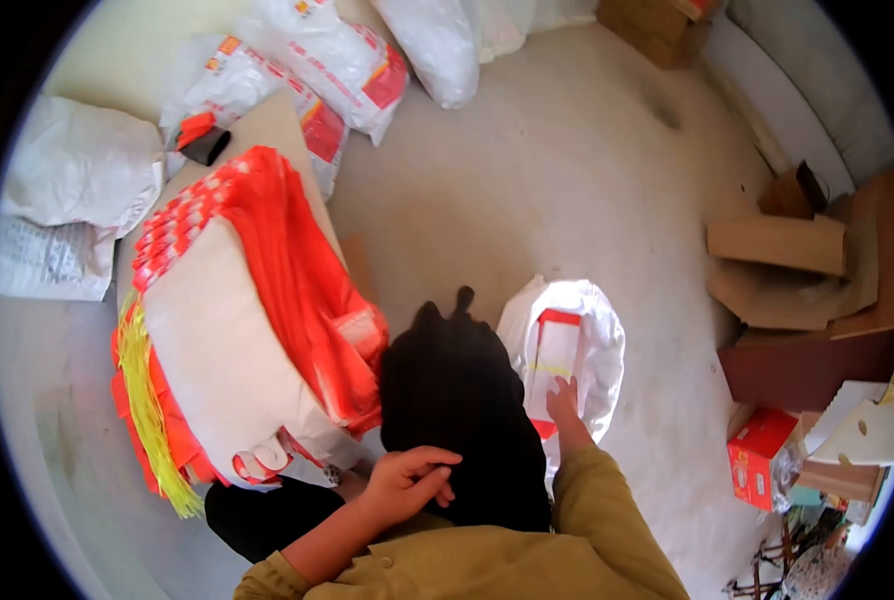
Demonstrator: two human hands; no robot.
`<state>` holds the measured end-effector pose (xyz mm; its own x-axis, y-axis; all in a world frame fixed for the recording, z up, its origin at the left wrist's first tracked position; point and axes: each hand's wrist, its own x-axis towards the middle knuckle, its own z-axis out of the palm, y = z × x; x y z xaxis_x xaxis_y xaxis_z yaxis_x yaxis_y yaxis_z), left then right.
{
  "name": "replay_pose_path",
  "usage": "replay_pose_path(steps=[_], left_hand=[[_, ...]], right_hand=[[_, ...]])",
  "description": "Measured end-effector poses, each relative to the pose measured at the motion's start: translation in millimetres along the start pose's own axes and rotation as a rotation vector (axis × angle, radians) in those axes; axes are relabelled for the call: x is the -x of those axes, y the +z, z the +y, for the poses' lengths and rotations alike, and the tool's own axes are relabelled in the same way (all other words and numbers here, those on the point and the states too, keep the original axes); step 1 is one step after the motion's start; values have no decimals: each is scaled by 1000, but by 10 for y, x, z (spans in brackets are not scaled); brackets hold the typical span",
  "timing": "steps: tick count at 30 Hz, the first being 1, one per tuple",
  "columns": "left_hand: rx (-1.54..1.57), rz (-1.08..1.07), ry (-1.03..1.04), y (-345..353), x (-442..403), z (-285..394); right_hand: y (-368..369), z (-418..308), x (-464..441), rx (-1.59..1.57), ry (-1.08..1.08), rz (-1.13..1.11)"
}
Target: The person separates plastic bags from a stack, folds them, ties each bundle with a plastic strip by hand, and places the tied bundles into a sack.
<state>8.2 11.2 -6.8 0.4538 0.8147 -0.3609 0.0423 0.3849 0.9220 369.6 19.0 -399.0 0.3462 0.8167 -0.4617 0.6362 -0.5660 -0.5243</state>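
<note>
My right hand (564,402) reaches into a white sack (609,345) on the floor, its fingers stretched out against a flat red-and-white bundle (554,350). A thin yellow strip lies across that bundle. Above my lap, my left hand (412,483) hangs with fingers loosely bent and apart; nothing shows in it. To my left, a board-topped stand (232,310) carries a fanned stack of red folded pieces (292,260) with white patterned ends. Yellow strips (147,400) dangle over its side, near a small white-and-red roll (264,458).
Filled white sacks (92,165) and printed plastic bags (317,55) line the wall at the back left. Opened cardboard boxes (777,245) and a red carton (762,460) stand on the right. A black-and-red object (204,143) rests at the board's far corner.
</note>
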Motion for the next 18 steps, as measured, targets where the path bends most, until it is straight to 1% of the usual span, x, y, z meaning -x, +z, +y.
replay_pose_path(steps=[1,4,6,8,10,12,13,14,16,17,18], left_hand=[[17,-5,0,9,-5,-13],[1,-47,-10,-16,-3,-19],[32,-49,-20,19,-1,-26],[47,-63,19,9,44,-6],[20,-64,65,-46,135,-17],[-52,-57,117,-147,232,-70],[-132,-18,151,-226,292,-109],[-189,54,188,-311,352,-163],[-301,195,257,-507,542,-245],[-433,252,164,-655,692,-149],[-561,321,189,-812,857,-110]], right_hand=[[-49,-112,15,-17,-36,9],[-125,-237,-74,25,-296,85],[-243,-426,-92,30,-418,195],[-358,-628,-179,-90,-414,162],[-611,-1076,-47,-551,-327,83],[-970,-1585,57,-508,-489,66],[-1026,-1664,-1,-392,-588,161],[-1165,-1941,152,-597,-415,86],[-1520,-2421,390,-699,-285,-76],[-1740,-2819,681,-668,-311,-46],[-1856,-3128,931,-639,-337,-17]])
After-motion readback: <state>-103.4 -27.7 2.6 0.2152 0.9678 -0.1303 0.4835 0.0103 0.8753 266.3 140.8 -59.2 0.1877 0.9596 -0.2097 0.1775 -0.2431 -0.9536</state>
